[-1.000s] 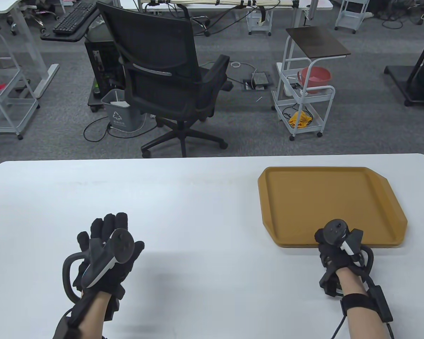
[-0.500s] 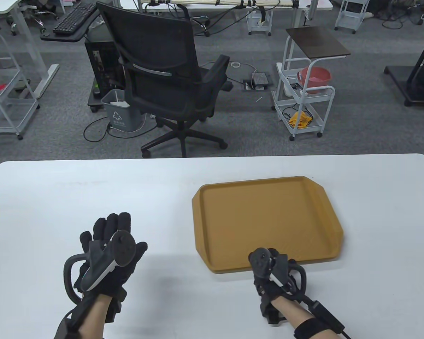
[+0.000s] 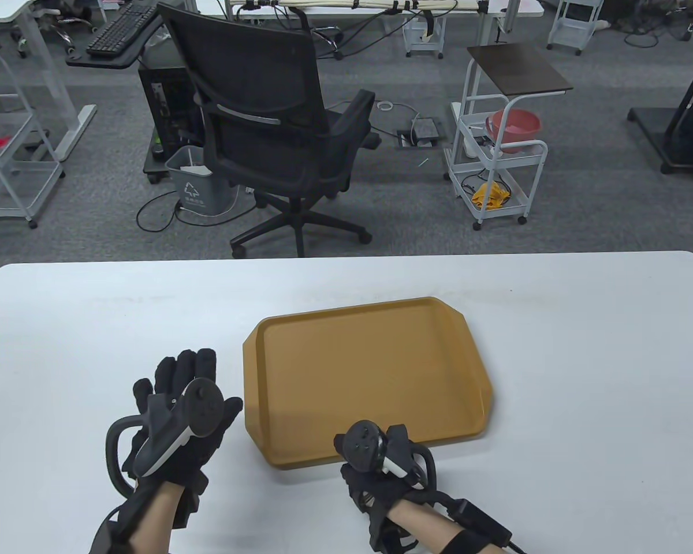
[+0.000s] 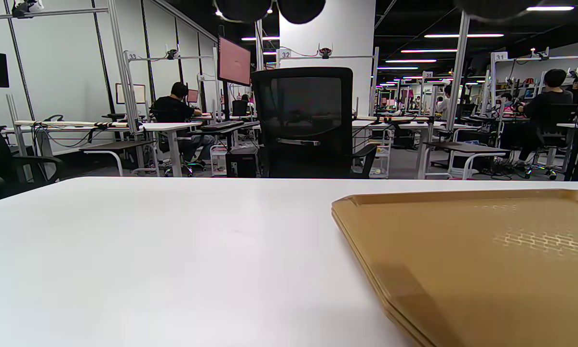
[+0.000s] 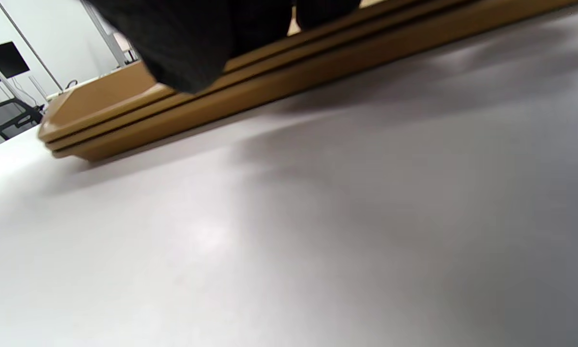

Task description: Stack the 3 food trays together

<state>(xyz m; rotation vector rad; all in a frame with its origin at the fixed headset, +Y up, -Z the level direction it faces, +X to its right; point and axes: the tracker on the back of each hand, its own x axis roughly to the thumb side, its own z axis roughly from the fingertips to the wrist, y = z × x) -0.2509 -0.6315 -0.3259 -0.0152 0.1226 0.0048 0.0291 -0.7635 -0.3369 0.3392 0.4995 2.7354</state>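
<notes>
Right fingers (image 5: 197, 43) clamped on near rim of three-tray stack (image 3: 364, 375) mid-desk (image 3: 583, 346) for control; left fingers (image 3: 179, 369) spread flat beside it, holding nothing.

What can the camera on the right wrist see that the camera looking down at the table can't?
Only the right wrist view shows the tray stack's side edge, with three layered rims. Only the table view shows both hands, the left hand beside the stack and the right hand at its near edge, plus the black chair. Both show the brown trays and the white table.
</notes>
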